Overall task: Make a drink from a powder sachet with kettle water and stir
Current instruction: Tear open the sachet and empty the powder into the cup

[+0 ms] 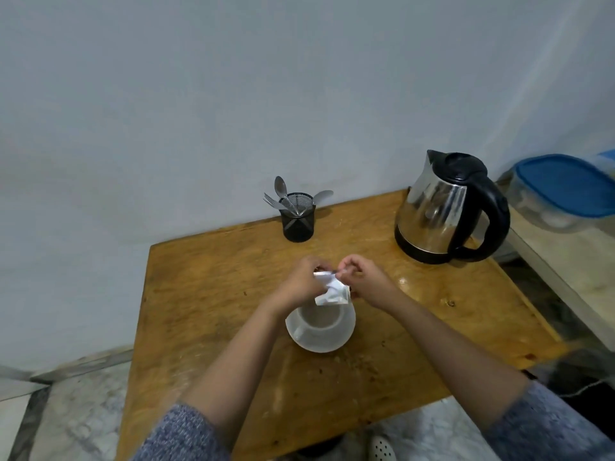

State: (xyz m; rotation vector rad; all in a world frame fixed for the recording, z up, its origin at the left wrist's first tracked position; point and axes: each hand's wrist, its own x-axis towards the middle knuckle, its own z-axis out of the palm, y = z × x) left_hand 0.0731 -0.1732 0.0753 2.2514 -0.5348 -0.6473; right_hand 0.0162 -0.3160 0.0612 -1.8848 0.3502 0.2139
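Note:
A small silvery white powder sachet [332, 290] is pinched between my left hand [301, 282] and my right hand [361, 281], both gripping its top edge. It hangs just above the rim of a white cup [320, 329] that stands in the middle of the wooden table [206, 294]. Inside the cup a pale brownish bottom shows. A steel kettle [447, 207] with a black lid and handle stands on its base at the table's far right corner. A black mesh holder [298, 216] with spoons and a fork sits at the far edge.
A plain wall rises behind the table. To the right is a lower ledge [565, 261] carrying a clear container with a blue lid [565, 184]. Marble floor shows at the left and below, with a white shoe [382, 449] by the table's near edge.

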